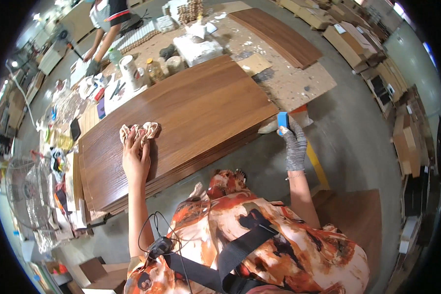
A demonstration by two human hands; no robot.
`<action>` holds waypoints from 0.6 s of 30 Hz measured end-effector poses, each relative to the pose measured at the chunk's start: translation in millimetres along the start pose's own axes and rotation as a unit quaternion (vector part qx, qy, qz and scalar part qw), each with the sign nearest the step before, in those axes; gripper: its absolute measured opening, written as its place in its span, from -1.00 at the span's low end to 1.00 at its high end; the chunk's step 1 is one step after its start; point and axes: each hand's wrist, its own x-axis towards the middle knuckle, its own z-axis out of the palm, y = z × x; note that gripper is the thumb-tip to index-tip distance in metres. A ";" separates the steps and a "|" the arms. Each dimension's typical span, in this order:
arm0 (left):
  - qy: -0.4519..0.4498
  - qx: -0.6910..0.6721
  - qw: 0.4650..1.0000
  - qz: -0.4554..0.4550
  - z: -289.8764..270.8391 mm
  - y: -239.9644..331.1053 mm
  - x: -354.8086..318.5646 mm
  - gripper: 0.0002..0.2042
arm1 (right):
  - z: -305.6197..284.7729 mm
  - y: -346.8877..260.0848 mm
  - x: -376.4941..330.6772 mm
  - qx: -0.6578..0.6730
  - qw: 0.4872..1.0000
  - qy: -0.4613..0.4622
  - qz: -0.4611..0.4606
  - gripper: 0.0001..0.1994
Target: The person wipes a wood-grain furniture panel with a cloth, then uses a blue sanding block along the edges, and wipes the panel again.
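A brown wood-grain panel [206, 108] lies flat across the middle of the frame, topmost of a stack whose layered edges show along its lower side. Its long axis slants from lower left to upper right, one narrow end toward the left of the frame, the other toward upper centre-right. On its left half sits a crumpled pale cloth [152, 128]. The bare left hand [136, 157] reaches up to it, fingers slightly parted and laid over the folds; whether they pinch it cannot be told. Past the panel's right corner, the right hand [295, 142], in a grey glove, grips a small blue block [283, 118] between thumb and fingers.

Containers stand just beyond the panel's upper long edge: a white cylindrical container [128, 68], its contents hidden, and a clear jar [155, 72] with an orange-yellow lid and something amber inside. A greenish bottle [114, 55] is behind them, its filling unclear. Together they crowd that edge of the panel.

A white bulky package [198, 48] rests above the panel, and more brown boards [279, 36] lie on the worktable [311, 88] at upper right. At upper left a co-worker [110, 19] bends over the table. A wire-caged fan [27, 191] stands at lower left; cartons [353, 44] line the right side.
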 end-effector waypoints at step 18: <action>0.016 0.007 0.999 0.030 5.8 3.6 1.4 -0.65 | 82.8 -31.1 -79.2 -0.276 0.910 -0.171 -0.258 -0.49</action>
